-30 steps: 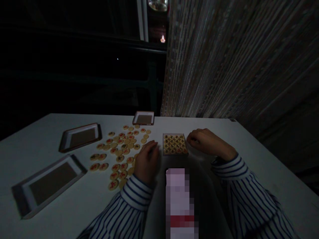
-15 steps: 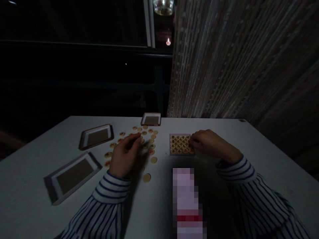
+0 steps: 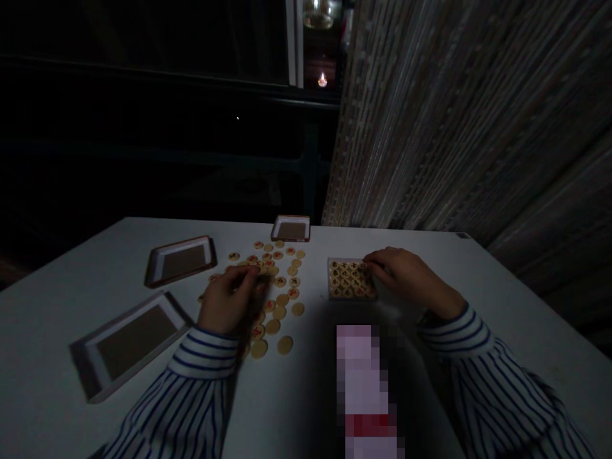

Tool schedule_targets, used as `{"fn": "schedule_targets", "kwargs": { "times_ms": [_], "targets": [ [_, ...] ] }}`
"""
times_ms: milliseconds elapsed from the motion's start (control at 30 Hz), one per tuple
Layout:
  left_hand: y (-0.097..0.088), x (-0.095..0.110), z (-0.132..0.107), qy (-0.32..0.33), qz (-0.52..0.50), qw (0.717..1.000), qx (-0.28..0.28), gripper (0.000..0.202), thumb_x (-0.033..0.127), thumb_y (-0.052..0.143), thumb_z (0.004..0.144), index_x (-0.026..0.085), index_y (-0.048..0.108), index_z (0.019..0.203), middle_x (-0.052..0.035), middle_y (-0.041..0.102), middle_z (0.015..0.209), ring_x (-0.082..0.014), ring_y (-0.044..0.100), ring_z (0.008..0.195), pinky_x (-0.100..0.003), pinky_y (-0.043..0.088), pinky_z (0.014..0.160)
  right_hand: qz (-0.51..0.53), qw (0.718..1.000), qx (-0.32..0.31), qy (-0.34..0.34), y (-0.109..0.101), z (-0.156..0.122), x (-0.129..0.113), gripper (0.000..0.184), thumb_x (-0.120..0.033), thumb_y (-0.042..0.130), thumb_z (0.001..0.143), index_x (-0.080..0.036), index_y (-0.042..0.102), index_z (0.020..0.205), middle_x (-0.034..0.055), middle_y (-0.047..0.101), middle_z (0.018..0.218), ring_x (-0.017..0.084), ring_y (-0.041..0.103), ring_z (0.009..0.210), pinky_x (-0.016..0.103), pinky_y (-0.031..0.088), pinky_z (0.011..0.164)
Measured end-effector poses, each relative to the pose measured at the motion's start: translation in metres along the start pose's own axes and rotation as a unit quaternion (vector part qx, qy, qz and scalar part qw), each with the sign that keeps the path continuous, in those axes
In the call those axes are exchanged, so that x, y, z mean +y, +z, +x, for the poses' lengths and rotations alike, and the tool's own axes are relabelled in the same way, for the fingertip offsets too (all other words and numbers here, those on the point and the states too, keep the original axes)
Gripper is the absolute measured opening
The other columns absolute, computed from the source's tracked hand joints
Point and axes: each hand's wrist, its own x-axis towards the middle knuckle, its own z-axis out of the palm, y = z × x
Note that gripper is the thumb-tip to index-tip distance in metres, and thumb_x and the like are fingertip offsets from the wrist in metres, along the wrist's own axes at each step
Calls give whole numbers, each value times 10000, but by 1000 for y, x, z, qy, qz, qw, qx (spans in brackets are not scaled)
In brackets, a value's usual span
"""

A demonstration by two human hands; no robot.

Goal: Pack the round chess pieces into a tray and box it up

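My right hand point(image 3: 408, 278) is curling at the far right corner of the squarish box point(image 3: 351, 299), whose near edge is running left to right. My left hand point(image 3: 224, 301) is bending over round, marked pieces point(image 3: 280, 313). Whether either is pinching one, I cannot tell. The white table point(image 3: 291, 408) is carrying both; behind, a strand curtain point(image 3: 421, 121) is hanging.
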Motion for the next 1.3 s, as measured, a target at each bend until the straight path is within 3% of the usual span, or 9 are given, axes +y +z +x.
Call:
{"fn": "schedule_targets", "kwargs": {
  "times_ms": [167, 433, 667, 900, 1033, 1300],
  "targets": [
    [0, -5, -3, 20, 24, 999, -12, 321, 415, 483, 746, 159, 641, 857, -42, 677, 844, -177, 614, 819, -261, 468, 760, 9, 999, 37, 9, -1, -1, -2, 270, -241, 392, 848, -176, 614, 988, 59, 656, 934, 177, 573, 847, 294, 420, 759],
    [4, -3, -11, 70, 60, 995, -44, 286, 406, 462, 748, 181, 627, 811, -36, 675, 815, -174, 613, 780, -278, 470, 742, 20, 1000, 5, -14, 8, 6, -22, 247, -261, 422, 844, -178, 619, 969, 61, 654, 901, 169, 572, 816, 284, 422, 740],
    [10, -1, -15, 139, 104, 980, -100, 278, 319, 429, 784, 195, 624, 938, -60, 662, 958, -195, 595, 897, -333, 450, 830, -1, 995, -74, -71, 8, 33, -50, 262, -220, 400, 846, -175, 606, 1002, 72, 645, 933, 173, 559, 877, 282, 395, 764],
    [20, -7, -19, 174, 128, 963, -159, 325, 244, 389, 803, 158, 578, 1054, -93, 626, 1061, -212, 556, 998, -367, 422, 886, -27, 978, -153, -142, 37, 60, -74, 297, -215, 427, 817, -197, 569, 1077, 78, 627, 1001, 193, 563, 918, 303, 385, 773],
    [25, -10, -20, 195, 129, 957, -173, 300, 216, 372, 807, 164, 556, 1039, -98, 626, 1011, -213, 559, 978, -367, 426, 867, -33, 973, -164, -158, 49, 69, -81, 294, -250, 460, 812, -204, 548, 1089, 81, 623, 1005, 196, 565, 926, 315, 377, 789],
    [31, -10, -22, 174, 90, 963, -184, 266, 152, 360, 788, 132, 480, 1024, -121, 606, 963, -207, 562, 926, -359, 441, 813, -55, 964, -186, -184, 57, 77, -90, 289, -257, 466, 810, -207, 541, 1084, 82, 628, 968, 200, 589, 857, 284, 401, 682]
  ]
}}
